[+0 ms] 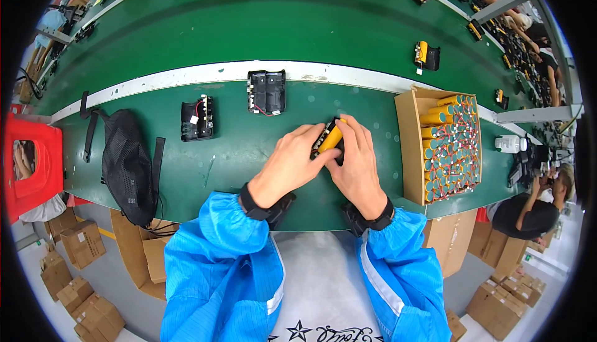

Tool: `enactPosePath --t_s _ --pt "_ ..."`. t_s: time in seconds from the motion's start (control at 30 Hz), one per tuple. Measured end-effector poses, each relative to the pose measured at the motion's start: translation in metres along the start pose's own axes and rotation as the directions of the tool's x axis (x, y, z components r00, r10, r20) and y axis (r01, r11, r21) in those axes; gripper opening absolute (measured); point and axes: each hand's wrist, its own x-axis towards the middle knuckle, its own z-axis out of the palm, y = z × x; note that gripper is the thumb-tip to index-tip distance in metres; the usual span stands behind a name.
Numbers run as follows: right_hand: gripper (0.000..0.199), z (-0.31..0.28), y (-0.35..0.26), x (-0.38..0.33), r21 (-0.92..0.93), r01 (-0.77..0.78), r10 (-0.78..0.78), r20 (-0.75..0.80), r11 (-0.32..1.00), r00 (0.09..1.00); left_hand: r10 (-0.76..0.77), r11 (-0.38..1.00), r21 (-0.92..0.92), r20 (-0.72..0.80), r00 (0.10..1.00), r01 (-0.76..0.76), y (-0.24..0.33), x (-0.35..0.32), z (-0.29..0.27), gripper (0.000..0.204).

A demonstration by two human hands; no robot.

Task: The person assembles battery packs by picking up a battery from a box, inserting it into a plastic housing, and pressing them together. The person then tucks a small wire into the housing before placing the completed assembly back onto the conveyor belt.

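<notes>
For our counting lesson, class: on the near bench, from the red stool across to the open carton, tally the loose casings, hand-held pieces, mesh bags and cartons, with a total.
Loose casings: 2
Hand-held piece: 1
Mesh bag: 1
Carton: 1
Total: 5

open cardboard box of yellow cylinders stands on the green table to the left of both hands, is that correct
No, the side is wrong: the head view shows the open cardboard box of yellow cylinders standing on the green table, to the right of the left hand and the right hand.
</notes>
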Motion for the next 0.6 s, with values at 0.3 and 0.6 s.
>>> enactPosePath --t_s 0.3,0.6 --pt "0.07 0.003 0.012 -0.011 0.118 0.004 0.004 -0.072 0.993 0.997 -0.082 0.991 0.101 -0.079 0.993 0.09 0.012 0.003 0.025 0.04" --pt "0.075 0.006 0.021 -0.02 0.231 0.043 -0.019 -0.105 0.972 0.994 -0.103 0.992 0.057 -0.118 0.988 0.11 0.012 0.001 0.029 0.042"
